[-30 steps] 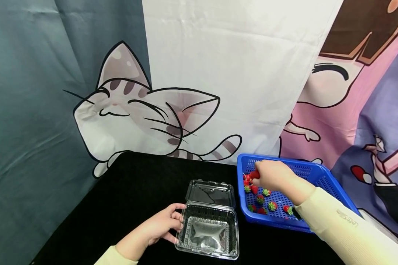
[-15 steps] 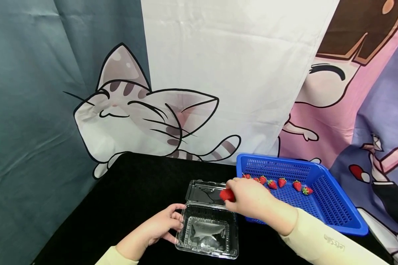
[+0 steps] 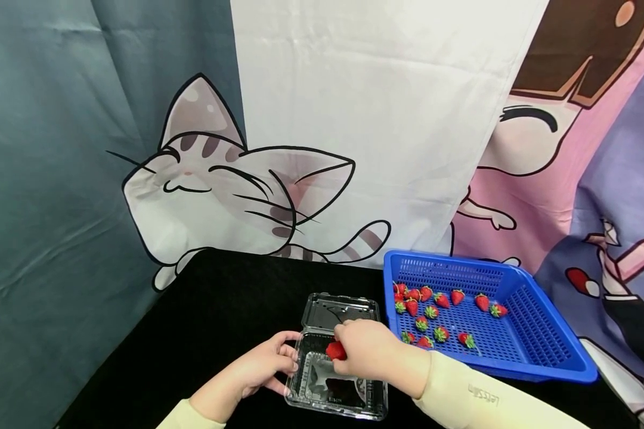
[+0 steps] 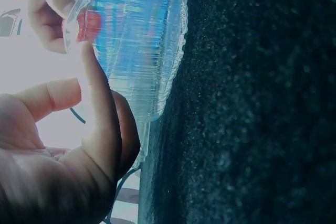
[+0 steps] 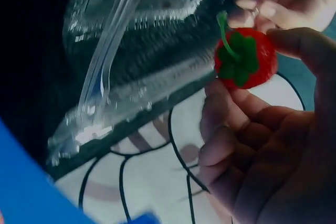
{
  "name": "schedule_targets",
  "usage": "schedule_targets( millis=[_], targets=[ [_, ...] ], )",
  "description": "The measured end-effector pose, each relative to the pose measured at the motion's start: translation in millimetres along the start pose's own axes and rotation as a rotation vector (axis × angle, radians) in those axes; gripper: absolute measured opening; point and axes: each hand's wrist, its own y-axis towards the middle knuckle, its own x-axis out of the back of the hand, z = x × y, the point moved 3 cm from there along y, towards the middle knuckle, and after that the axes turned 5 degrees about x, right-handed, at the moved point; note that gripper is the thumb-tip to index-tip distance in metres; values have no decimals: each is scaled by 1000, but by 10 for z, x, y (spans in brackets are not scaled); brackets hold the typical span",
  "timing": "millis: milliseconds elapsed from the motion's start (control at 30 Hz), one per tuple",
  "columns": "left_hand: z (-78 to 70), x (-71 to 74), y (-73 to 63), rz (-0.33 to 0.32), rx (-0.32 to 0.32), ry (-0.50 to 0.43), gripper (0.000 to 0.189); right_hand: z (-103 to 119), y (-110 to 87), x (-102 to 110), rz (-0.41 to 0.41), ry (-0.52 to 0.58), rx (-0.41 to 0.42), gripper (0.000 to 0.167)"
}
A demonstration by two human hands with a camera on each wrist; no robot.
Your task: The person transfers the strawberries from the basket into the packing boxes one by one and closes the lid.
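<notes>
A clear plastic clamshell container (image 3: 335,411) lies on the black cloth with its lid (image 3: 322,310) folded back, away from me. My left hand (image 3: 263,363) holds its left side, fingers at the rim and wall. Over the container's inside, my right hand (image 3: 378,351) pinches one red strawberry (image 5: 262,64) between thumb and fingers. Its green leaves and stem show in the right wrist view. Through the clear wall, the left wrist view shows the berry as a red patch (image 4: 90,24). No other strawberry shows inside the container.
To the right, a blue perforated basket (image 3: 558,333) stands close to the container. Several strawberries (image 3: 441,333) lie in it, mostly toward its left side. Black cloth (image 3: 236,298) covers the table, and a printed cartoon curtain (image 3: 311,89) hangs right behind it.
My right hand has carried a strawberry left, out of the blue basket, past the lid and over the container. My left hand has kept its place at the container's side.
</notes>
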Motion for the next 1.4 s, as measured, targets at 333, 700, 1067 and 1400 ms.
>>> schedule_targets(
  millis=[333, 700, 1067, 1400],
  targets=[
    [-12, -10, -1, 5, 12, -2, 71, 96, 145, -268, 126, 2, -36, 32],
    [-52, -45, 25, 21, -7, -5, 71, 115, 239, -405, 150, -9, -64, 30],
    [-17, -10, 16, 14, -10, -9, 73, 123, 259, -444, 107, 4, -47, 31],
    [5, 0, -19, 5, 14, -5, 71, 159, 251, -421, 137, 57, -71, 31]
  ],
)
